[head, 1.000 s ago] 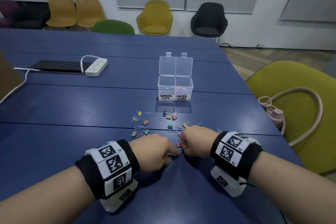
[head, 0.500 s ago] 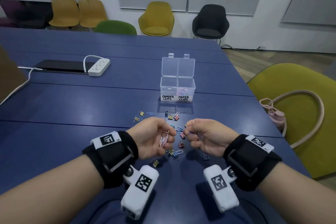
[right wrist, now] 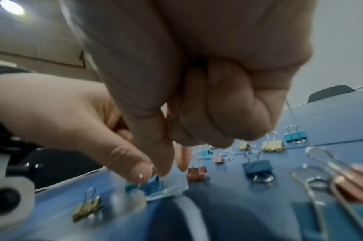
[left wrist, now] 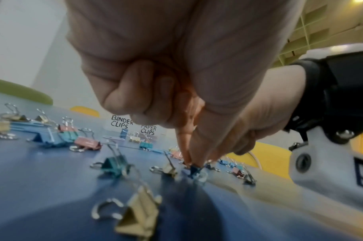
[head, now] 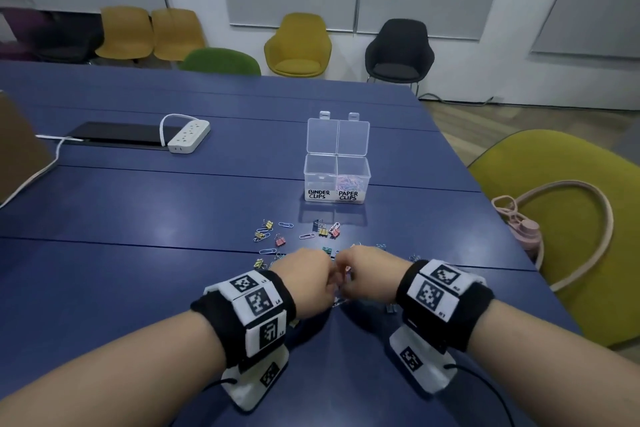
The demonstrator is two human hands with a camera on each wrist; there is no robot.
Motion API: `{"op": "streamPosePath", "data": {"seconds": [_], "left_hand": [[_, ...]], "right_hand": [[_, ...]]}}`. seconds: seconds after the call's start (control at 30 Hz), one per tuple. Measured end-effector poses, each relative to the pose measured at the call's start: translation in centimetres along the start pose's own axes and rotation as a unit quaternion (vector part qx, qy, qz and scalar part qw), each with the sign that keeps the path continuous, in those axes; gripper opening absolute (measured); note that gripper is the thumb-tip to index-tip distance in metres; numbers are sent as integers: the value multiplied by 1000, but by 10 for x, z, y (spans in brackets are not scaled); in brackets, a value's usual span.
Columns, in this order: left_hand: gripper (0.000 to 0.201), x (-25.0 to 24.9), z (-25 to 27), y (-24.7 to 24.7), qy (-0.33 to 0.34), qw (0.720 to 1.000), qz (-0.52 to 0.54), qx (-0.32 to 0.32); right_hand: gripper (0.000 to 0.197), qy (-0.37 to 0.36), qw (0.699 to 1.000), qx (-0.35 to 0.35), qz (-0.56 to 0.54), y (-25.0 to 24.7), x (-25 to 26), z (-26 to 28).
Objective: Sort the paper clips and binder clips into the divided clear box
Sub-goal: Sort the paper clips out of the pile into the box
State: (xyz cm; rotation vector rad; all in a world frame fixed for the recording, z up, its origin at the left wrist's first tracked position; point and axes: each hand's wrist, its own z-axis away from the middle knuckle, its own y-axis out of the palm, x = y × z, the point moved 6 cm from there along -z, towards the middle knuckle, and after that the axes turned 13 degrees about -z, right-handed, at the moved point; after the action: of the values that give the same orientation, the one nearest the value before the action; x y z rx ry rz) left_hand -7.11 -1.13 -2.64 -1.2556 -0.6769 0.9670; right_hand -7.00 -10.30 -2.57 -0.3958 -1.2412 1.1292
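Two hands: the left hand (head: 304, 282) and right hand (head: 367, 276) meet knuckle to knuckle, low over the near part of the table (head: 138, 204)
Blue binder clip (left wrist: 193, 170): on the table under both hands' fingertips; the left hand's thumb and forefinger pinch down on it, other fingers curled; the right hand's thumb tip is at the same clip, its fingers clenched; whether it grips the clip, cannot tell
Loose clips (head: 277, 236): binder clips and paper clips scattered between the hands and the box
Divided clear box (head: 336, 177): lid up, well beyond the hands; right cell, marked PAPER CLIPS, holds pastel paper clips (head: 351, 182); the cell marked BINDER CLIPS looks bare
Surface and room: dark blue table; a white power strip (head: 188, 136) far left; yellow, green and black chairs along a pale wall
Wrist views only: the pinched clip, hidden from the head view
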Motion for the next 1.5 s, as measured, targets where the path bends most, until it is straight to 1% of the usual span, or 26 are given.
{"op": "streamPosePath", "data": {"seconds": [0.1,0.23,0.33,0.47,0.53,0.57,0.6,0.63,0.67,0.73,0.8,0.83,0.87,0.9,0.97,1.03,1.07,1.1,1.13,1.2,1.27,1.3,1.33,1.37,1.4,1.5], "left_hand": [[10,10,0,2,3,1000,16,-14],[14,28,8,-9,-9,998,33,-55],[15,53,17,-18,-37,996,44,-72],[19,83,24,-14,-77,993,60,-65],[17,87,26,-11,-78,992,74,-60],[15,90,26,-9,-79,991,87,-57],[13,91,26,-9,-83,989,106,-61],[12,94,26,-9,-91,985,129,-70],[13,99,26,-11,-99,979,154,-86],[18,111,25,-16,-122,964,205,-117],[26,126,23,-18,-147,949,247,-127],[29,132,22,-17,-159,942,270,-124],[30,137,21,-17,-166,935,290,-121],[28,140,19,-16,-171,932,298,-118],[21,144,14,-13,-168,939,279,-109],[14,144,7,-11,-159,957,220,-98],[10,142,5,-13,-154,965,185,-100],[7,142,3,-16,-151,970,157,-103],[5,141,1,-19,-148,974,136,-104],[9,139,-4,-23,-137,980,104,-96],[20,135,-10,-22,-122,988,68,-70],[26,133,-13,-22,-117,990,49,-56],[32,132,-16,-21,-116,992,36,-44],[36,132,-19,-20,-116,992,27,-35],[39,132,-22,-19,-118,992,17,-29],[46,134,-31,-18,-125,992,-18,-12]], "right_hand": [[18,-15,999,22,40,12,5,-2],[17,-10,997,-4,81,13,9,-10],[16,-5,993,20,112,14,6,-8],[18,10,989,40,140,17,-2,-5],[18,24,994,27,101,10,-6,-5],[18,34,999,13,38,5,-8,-4],[20,50,997,-3,-65,0,-11,-3],[23,71,977,-17,-201,-3,-15,-1],[24,93,934,-25,-344,-3,-20,2],[23,112,808,-38,-577,-3,-27,7],[22,106,696,-27,-710,-4,-29,10],[21,104,651,-25,-752,-5,-28,10],[21,109,616,-30,-780,-7,-29,10],[21,116,593,-40,-796,-8,-30,8],[19,131,577,-57,-804,-9,-33,3],[15,131,591,-53,-794,-11,-33,-5],[15,129,609,-51,-781,-12,-33,-9],[17,129,637,-57,-758,-15,-35,-14],[22,129,676,-69,-722,-18,-37,-17],[30,122,783,-95,-602,-27,-39,-25],[32,104,909,-94,-392,-36,-31,-29],[32,94,957,-91,-260,-39,-27,-32],[32,83,984,-85,-134,-41,-21,-35],[31,77,994,-72,-39,-41,-15,-38],[28,75,995,-57,18,-39,-11,-41],[26,85,994,-31,68,-29,-6,-53]]}}
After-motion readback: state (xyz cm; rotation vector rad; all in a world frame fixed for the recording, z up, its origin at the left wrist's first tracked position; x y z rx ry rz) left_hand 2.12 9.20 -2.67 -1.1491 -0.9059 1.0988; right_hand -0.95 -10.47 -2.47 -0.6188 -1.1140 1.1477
